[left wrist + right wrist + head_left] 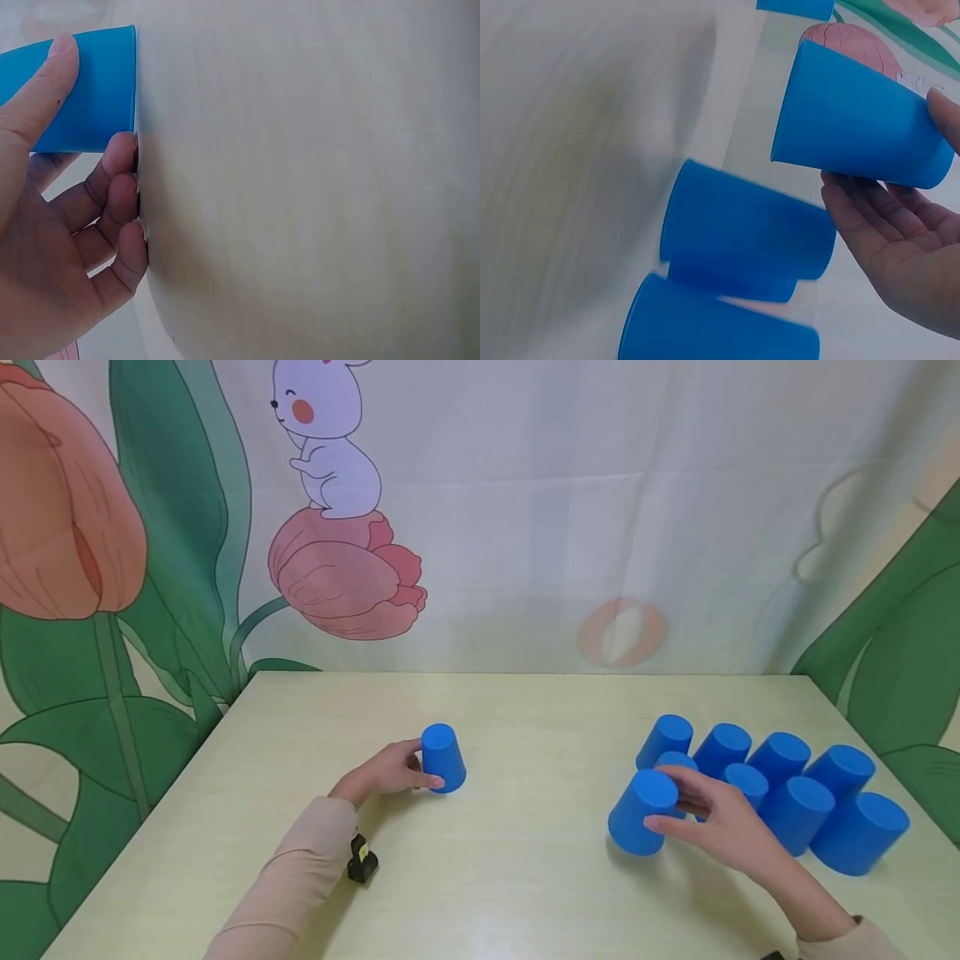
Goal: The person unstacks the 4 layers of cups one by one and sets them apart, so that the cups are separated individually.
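On the left of the table, my left hand [387,770] holds an upside-down blue cup [443,760] between thumb and fingers. The cup's rim meets the tabletop, and in the left wrist view my thumb lies across the cup's side [101,90] while the lower fingertips touch the table. Over on the right, my right hand [723,818] grips another upside-down blue cup [641,814] near its closed end. A shadow lies under that cup, and the right wrist view has its rim [787,105] off the table. The fingers behind it are partly hidden.
Several more upside-down blue cups [798,810] stand close together in rows on the right, some partly hidden by my right hand. A small black object [362,860] is beside my left sleeve. A printed curtain [525,527] hangs behind the table's back edge.
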A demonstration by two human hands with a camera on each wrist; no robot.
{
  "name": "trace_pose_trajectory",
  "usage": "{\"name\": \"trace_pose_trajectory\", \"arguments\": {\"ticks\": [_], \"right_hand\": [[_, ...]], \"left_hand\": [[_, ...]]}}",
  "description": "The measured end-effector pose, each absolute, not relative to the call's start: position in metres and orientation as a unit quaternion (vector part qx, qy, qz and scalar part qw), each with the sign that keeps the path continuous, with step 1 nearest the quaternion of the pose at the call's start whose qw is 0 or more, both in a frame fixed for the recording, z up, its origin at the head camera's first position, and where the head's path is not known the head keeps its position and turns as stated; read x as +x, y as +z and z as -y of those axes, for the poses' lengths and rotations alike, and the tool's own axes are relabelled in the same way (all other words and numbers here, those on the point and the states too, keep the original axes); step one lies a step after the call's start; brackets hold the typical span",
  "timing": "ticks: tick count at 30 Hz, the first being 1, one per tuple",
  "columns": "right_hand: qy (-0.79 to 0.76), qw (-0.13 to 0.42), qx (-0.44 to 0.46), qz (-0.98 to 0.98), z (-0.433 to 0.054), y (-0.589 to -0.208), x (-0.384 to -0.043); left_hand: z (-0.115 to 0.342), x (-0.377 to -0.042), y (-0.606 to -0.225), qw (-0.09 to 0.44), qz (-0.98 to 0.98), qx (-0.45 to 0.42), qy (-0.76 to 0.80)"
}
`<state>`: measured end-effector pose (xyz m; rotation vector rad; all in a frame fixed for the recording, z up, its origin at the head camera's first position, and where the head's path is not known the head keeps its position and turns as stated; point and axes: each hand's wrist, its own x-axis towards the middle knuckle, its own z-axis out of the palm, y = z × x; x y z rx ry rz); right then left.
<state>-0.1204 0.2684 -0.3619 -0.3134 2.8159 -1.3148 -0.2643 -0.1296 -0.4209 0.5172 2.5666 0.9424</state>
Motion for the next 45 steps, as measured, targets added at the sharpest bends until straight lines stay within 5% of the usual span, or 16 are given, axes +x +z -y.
{"name": "trace_pose_trajectory", "arguments": {"ticks": [31,45], "right_hand": [[-0.339,0.035,-0.027,-0.94,-0.353,-0.383,-0.093],[-0.34,0.036,-0.024,-0.939,-0.355,-0.388,-0.092]], "left_hand": [[0.129,-0.266,-0.421,0.172,-0.907,0.204,0.325],[0.106,-0.253,-0.408,0.106,-0.899,0.252,0.343]]}}
